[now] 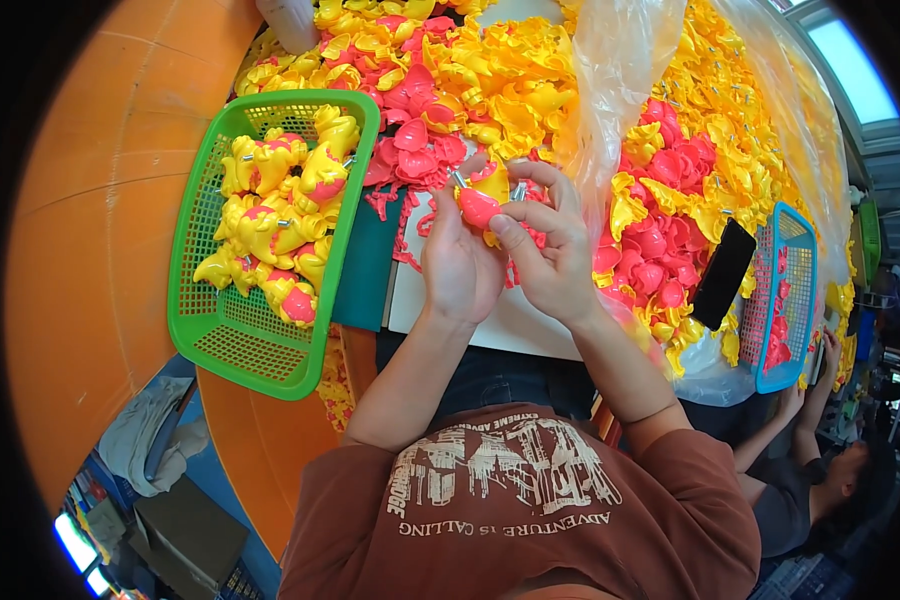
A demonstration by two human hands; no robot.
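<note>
Over the middle of the work surface my left hand (460, 265) and my right hand (552, 250) hold a small plastic toy piece (480, 207) between them. It is yellow and pink, with a small metal pin near it on each side. The left thumb and fingers close round its left side. On its right, the right thumb and forefinger pinch it, and part of the piece is hidden behind my fingers. Beneath my wrists lies a white board (425, 305). Just beyond the hands spreads a heap of pink shells (412, 150).
At left stands a green basket (270, 384) holding several yellow-and-pink pieces. Yellow shells (525, 80) heap at the back. Clear plastic sheeting (615, 90) crosses the pile. To the right are a black phone (723, 273), a blue basket (807, 300) and another person (790, 500).
</note>
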